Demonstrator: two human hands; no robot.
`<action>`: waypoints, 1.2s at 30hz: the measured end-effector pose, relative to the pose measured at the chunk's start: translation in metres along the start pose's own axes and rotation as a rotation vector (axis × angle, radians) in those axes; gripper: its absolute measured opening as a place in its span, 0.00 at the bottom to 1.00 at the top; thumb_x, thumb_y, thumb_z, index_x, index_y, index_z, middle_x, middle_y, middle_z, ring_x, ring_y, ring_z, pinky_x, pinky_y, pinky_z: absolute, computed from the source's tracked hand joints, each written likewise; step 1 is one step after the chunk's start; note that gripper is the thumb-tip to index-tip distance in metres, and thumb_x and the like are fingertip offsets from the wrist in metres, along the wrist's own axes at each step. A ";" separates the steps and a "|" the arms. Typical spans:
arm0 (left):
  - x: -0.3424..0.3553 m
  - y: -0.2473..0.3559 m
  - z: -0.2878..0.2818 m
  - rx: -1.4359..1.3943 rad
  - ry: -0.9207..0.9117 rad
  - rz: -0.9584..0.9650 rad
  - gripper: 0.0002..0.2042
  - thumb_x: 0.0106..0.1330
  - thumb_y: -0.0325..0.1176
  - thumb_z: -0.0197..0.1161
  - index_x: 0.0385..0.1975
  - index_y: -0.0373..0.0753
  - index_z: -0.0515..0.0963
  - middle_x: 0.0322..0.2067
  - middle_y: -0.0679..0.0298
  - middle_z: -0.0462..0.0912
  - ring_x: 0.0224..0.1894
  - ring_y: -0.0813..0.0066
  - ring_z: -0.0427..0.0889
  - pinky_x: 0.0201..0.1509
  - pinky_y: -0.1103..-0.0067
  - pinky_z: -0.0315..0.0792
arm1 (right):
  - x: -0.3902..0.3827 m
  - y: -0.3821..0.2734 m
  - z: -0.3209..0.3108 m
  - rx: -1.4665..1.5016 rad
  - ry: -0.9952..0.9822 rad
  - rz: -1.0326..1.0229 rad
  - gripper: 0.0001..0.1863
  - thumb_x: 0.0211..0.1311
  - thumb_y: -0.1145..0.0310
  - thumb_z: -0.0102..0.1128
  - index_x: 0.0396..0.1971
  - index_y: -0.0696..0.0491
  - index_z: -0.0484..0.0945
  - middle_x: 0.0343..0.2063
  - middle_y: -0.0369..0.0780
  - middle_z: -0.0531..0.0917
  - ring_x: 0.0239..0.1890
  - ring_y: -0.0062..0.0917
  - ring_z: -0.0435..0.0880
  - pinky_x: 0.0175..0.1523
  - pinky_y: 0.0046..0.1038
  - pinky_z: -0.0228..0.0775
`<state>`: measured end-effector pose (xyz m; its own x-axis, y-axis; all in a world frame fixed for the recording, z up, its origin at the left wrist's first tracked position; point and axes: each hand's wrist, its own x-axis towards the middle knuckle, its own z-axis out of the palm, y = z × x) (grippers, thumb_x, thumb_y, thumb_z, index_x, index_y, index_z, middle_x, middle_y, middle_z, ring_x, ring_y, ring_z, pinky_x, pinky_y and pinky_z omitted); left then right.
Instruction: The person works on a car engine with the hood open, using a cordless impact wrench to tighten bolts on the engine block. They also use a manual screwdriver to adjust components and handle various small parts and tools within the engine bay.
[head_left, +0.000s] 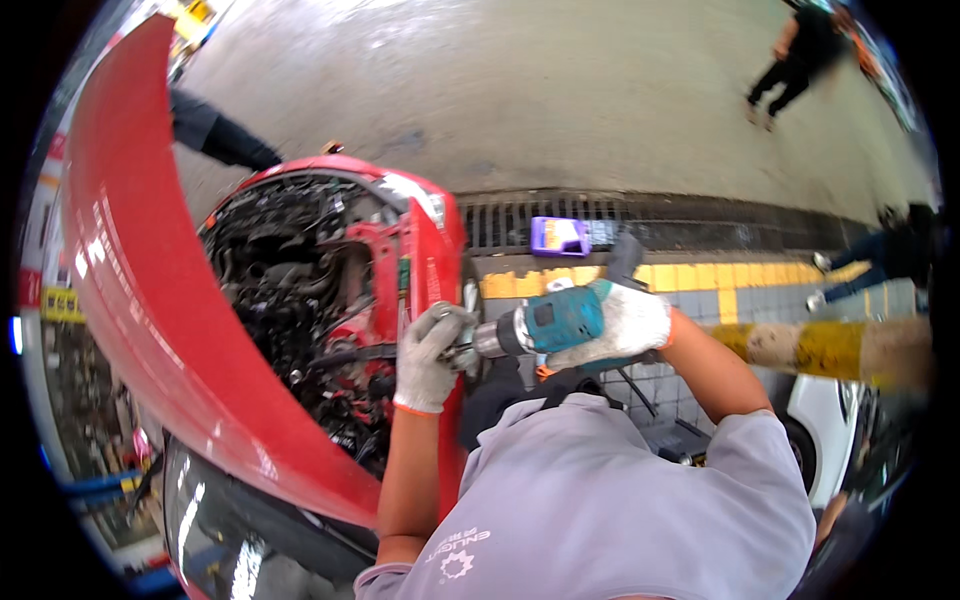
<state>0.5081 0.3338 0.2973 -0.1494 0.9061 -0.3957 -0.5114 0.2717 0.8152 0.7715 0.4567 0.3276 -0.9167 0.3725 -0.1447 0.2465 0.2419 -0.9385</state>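
raised red car hood [200, 290], engine bay [290, 270], left gloved hand [428, 360] curled at the drill chuck [492, 338], pinched part unclear, white shirt lettering [461, 544], purple labelled jug [560, 237], teal cordless drill [565, 320] between both hands, right gloved hand [638, 325] wrapped around it

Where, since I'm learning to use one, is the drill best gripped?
Probably at the rear of the drill, coming from the right as the right hand does: its chuck points left, toward the left hand, so the rear faces right.
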 end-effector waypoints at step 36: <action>0.199 0.077 -0.108 -0.841 0.599 0.327 0.24 0.77 0.58 0.50 0.42 0.39 0.77 0.27 0.66 0.73 0.26 0.73 0.70 0.31 0.76 0.65 | 0.369 0.110 -0.158 -0.053 -0.470 -0.558 0.17 0.60 0.62 0.69 0.49 0.47 0.86 0.50 0.41 0.86 0.45 0.35 0.87 0.49 0.33 0.80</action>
<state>0.3475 0.4995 0.2353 -0.6562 0.5267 -0.5404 -0.7545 -0.4704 0.4576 0.5098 0.7628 0.2206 -0.9455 -0.2399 0.2203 -0.2930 0.3310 -0.8970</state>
